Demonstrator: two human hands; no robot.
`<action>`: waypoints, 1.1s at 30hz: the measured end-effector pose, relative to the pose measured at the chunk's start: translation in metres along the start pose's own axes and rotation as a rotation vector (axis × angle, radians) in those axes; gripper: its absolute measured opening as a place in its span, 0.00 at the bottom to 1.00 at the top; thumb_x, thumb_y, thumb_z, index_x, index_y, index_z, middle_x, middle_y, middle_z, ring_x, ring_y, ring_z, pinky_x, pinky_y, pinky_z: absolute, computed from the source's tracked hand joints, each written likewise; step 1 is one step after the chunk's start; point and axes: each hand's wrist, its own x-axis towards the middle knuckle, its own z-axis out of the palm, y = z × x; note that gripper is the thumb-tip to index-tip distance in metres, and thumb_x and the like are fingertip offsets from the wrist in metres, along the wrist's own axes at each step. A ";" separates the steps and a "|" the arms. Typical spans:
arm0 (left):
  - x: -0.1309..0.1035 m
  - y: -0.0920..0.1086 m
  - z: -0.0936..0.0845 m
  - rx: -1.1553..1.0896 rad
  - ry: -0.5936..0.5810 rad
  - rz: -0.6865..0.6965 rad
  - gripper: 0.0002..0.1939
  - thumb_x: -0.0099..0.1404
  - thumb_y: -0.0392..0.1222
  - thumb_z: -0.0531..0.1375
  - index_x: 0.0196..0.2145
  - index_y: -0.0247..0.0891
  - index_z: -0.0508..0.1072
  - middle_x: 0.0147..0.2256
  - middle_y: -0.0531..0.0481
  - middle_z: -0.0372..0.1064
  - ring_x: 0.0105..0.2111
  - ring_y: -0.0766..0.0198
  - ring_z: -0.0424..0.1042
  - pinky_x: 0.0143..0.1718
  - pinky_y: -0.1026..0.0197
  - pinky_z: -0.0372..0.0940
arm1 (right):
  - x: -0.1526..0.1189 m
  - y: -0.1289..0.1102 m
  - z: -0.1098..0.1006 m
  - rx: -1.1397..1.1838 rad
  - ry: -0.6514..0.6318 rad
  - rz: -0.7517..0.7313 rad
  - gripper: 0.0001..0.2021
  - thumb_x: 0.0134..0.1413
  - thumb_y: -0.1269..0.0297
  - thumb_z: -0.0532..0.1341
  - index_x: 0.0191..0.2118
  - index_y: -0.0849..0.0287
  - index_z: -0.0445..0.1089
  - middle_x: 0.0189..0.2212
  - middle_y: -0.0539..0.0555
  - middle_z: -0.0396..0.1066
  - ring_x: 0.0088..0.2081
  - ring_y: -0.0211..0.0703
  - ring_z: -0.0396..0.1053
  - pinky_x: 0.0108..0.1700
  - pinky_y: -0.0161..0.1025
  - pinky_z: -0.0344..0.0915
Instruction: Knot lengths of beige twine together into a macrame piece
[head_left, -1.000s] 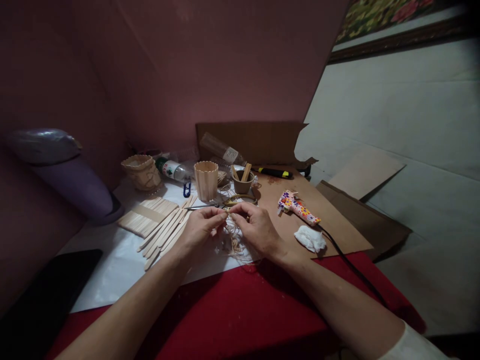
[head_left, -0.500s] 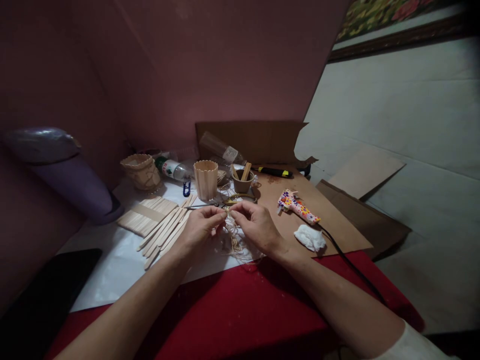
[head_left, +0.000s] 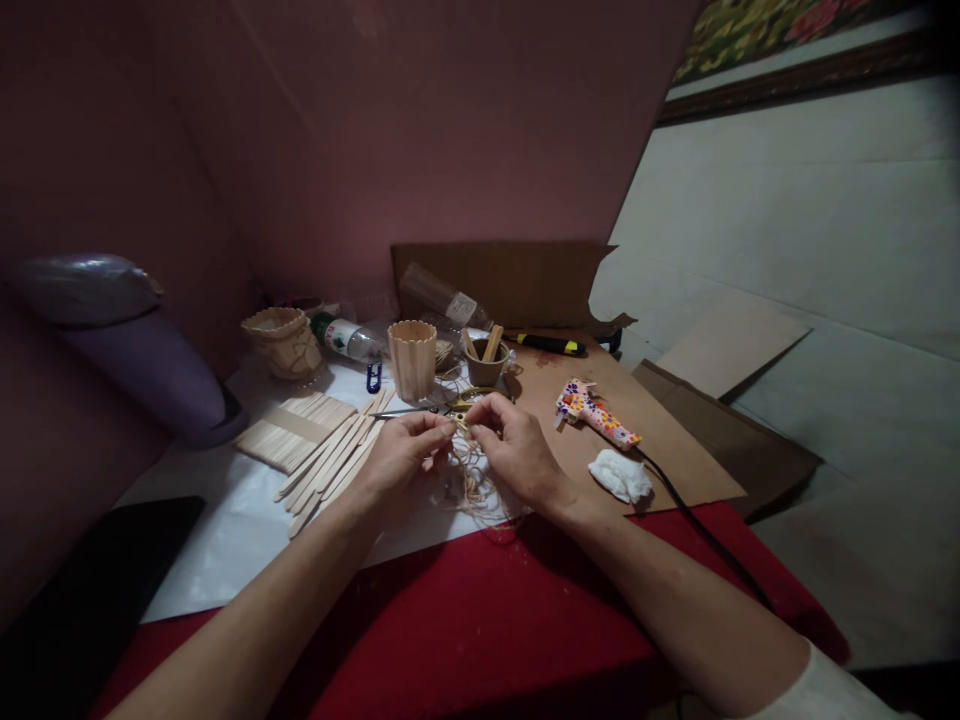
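Thin pale twine (head_left: 474, 488) hangs and lies loosely tangled below my fingertips on the white sheet. My left hand (head_left: 415, 448) pinches a piece of it between thumb and forefinger, where a small loop or knot shows. Close on the right, my right hand (head_left: 511, 440) has its thumb and fingers pressed together on the same twine, slightly apart from the left fingertips. Scissors (head_left: 405, 411) lie just behind my hands. A scalloped wooden-stick cup (head_left: 412, 360) stands upright beyond them.
Loose craft sticks (head_left: 330, 470) and a banded bundle (head_left: 294, 430) lie left. Behind are a small pot (head_left: 486, 362), plastic bottles (head_left: 349, 338) and a decorated pot (head_left: 283, 343). Right, a floral glue gun (head_left: 596, 413) with black cord and white tissue (head_left: 620, 475) rest on cardboard (head_left: 675, 460).
My right fingertips have moved slightly away from the left ones and up, and a small twine loop now shows between the hands. My left hand is almost unmoved.
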 end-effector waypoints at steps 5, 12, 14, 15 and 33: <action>0.001 -0.001 -0.001 0.013 0.020 0.025 0.12 0.47 0.42 0.67 0.25 0.32 0.71 0.21 0.54 0.63 0.18 0.74 0.58 0.19 0.70 0.50 | 0.001 0.001 0.001 0.054 -0.002 0.023 0.05 0.54 0.69 0.55 0.35 0.60 0.67 0.28 0.52 0.71 0.31 0.39 0.68 0.34 0.36 0.62; 0.003 -0.004 -0.004 0.106 0.065 0.072 0.13 0.48 0.44 0.67 0.27 0.33 0.72 0.18 0.56 0.60 0.16 0.75 0.55 0.17 0.70 0.47 | -0.003 -0.003 0.003 0.056 -0.024 0.000 0.04 0.53 0.67 0.57 0.31 0.60 0.68 0.26 0.51 0.70 0.29 0.37 0.66 0.32 0.34 0.62; 0.003 -0.006 -0.005 0.103 0.079 0.073 0.13 0.48 0.44 0.67 0.27 0.33 0.72 0.18 0.56 0.61 0.16 0.75 0.56 0.17 0.70 0.48 | -0.005 -0.005 0.004 0.064 -0.027 -0.022 0.04 0.53 0.68 0.57 0.31 0.60 0.68 0.26 0.51 0.70 0.29 0.37 0.66 0.32 0.34 0.61; 0.003 -0.006 -0.005 0.093 0.084 0.076 0.12 0.47 0.44 0.68 0.27 0.33 0.72 0.18 0.56 0.62 0.16 0.74 0.57 0.17 0.70 0.48 | -0.005 -0.006 0.004 0.067 -0.028 -0.031 0.04 0.54 0.68 0.57 0.31 0.60 0.69 0.26 0.51 0.70 0.29 0.37 0.66 0.32 0.34 0.61; 0.000 -0.003 0.001 0.139 0.084 0.146 0.10 0.49 0.43 0.66 0.27 0.34 0.73 0.18 0.54 0.64 0.16 0.74 0.57 0.15 0.70 0.49 | -0.012 -0.008 0.006 -0.151 0.016 -0.241 0.07 0.59 0.70 0.52 0.36 0.59 0.68 0.31 0.54 0.71 0.35 0.42 0.69 0.38 0.37 0.62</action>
